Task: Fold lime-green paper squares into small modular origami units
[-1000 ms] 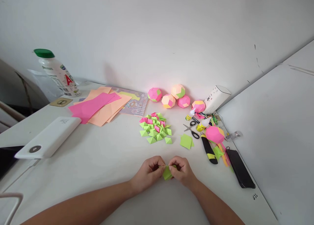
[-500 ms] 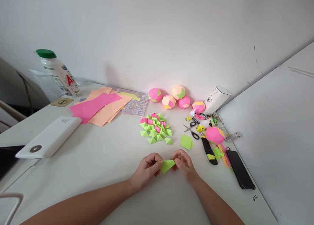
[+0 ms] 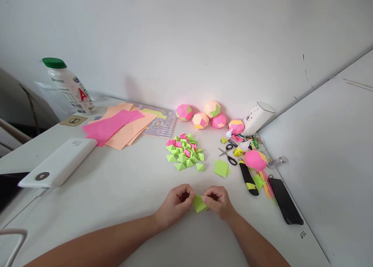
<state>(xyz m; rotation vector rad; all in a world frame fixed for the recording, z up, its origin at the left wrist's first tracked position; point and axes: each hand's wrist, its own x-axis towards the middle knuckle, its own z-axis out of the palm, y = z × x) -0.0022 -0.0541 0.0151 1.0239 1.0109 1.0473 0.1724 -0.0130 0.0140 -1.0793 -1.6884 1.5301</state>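
My left hand (image 3: 176, 205) and my right hand (image 3: 219, 202) meet low over the white table (image 3: 116, 193), each pinching one side of a small folded green paper piece (image 3: 199, 203). Fingers of both hands are curled shut on it. Just beyond them lies a pile of folded green and pink paper units (image 3: 184, 152). A flat green paper square (image 3: 221, 168) rests to the right of that pile.
Several pink-and-yellow paper balls (image 3: 208, 115) sit by the wall. Scissors (image 3: 228, 154), glue bottles (image 3: 241, 147), a black-yellow tool (image 3: 248, 177) and a phone (image 3: 285, 200) crowd the right. Pink and orange sheets (image 3: 119, 126), a white power bank (image 3: 58, 163) and a bottle (image 3: 70, 86) lie left.
The hands drew together again. The green piece, stretched out as a triangle half a second ago, is now folded smaller between the fingertips.
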